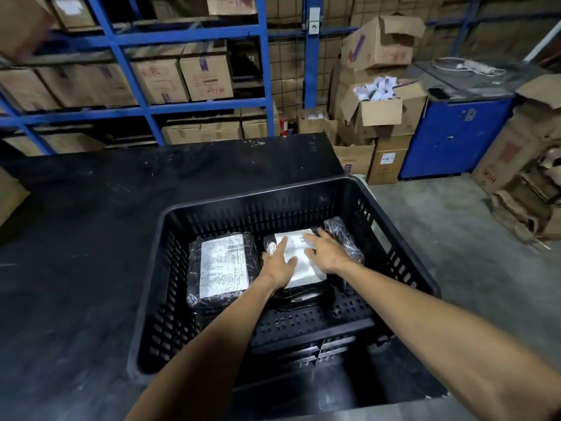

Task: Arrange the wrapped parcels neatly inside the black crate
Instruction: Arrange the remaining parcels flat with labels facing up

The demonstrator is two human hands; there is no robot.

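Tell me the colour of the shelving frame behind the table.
Blue shelving frame, clearest in the head view.

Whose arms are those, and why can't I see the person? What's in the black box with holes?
The camera sits on the person's head and looks down, so you see only their arms. The left hand and right hand lie flat, fingers spread, on the middle parcel inside the black crate; they press it, not grip it. Another labelled parcel lies to the left, and a small wrapped bundle to the right. The crate stands on a black table in a storeroom full of cardboard boxes.
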